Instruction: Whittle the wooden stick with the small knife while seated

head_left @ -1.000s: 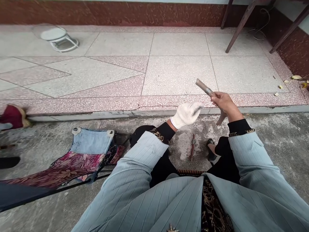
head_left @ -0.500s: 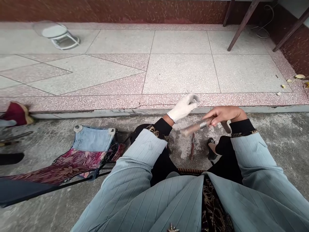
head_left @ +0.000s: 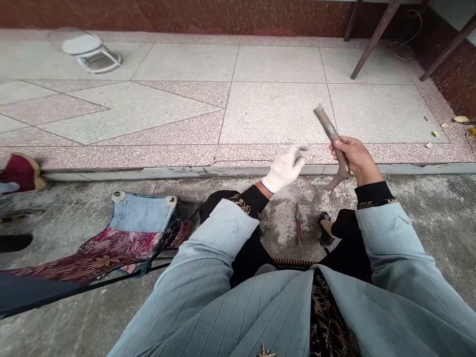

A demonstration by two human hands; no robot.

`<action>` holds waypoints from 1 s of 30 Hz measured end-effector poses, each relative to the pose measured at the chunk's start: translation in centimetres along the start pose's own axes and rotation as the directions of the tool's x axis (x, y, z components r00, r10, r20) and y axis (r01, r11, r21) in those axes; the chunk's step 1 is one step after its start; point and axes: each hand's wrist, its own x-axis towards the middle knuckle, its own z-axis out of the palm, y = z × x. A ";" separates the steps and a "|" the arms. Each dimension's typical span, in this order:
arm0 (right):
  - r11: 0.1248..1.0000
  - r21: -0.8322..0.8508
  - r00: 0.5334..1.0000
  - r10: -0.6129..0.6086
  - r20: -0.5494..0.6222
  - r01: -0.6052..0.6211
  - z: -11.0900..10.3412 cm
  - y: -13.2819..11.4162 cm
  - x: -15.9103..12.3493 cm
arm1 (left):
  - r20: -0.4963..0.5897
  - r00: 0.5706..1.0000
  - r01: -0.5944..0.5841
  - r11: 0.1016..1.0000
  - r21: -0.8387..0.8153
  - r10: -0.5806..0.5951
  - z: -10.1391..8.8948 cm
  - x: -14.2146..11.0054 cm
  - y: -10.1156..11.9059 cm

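My right hand (head_left: 355, 154), ungloved, grips a bent brown stick (head_left: 342, 162) with fingers and thumb round its middle. The stick has a greyish band above the grip, a frayed-looking pale upper end and a crooked foot below, and it leans up to the left. My left hand (head_left: 285, 168) wears a white knit glove and hovers to the left of the stick, apart from it. Its thumb and forefinger are bent but spread, with nothing visible between them. Below the hands, a thin reddish-brown rod (head_left: 298, 225) with a grey band lies on the concrete between my feet.
A raised tiled ledge (head_left: 277, 111) runs across the front. A folding chair (head_left: 143, 213) with denim and floral cloth stands at left, near another person's red shoe (head_left: 20, 172). A small white stool (head_left: 85, 45) and wooden legs (head_left: 375, 39) stand on the ledge.
My right hand has risen and turned, swinging the stick from nearly level to steeply upright, its banded end now up. The gloved left hand has shifted only slightly.
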 end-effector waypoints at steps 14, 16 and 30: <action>0.553 -0.832 0.538 0.690 0.484 0.040 0.7 0.7 -0.8 | 0.261 0.961 -0.078 0.996 -0.050 0.088 -1.7 0.1 0.8; 0.686 -0.728 0.437 0.653 0.619 0.006 0.8 0.1 -1.4 | 0.288 0.956 0.015 0.976 -0.217 0.049 -1.9 0.4 0.9; 0.998 0.049 0.996 -0.022 -0.087 0.026 -1.0 -0.6 -0.2 | -0.042 0.991 0.115 0.960 -0.255 -0.130 -0.7 0.6 -0.1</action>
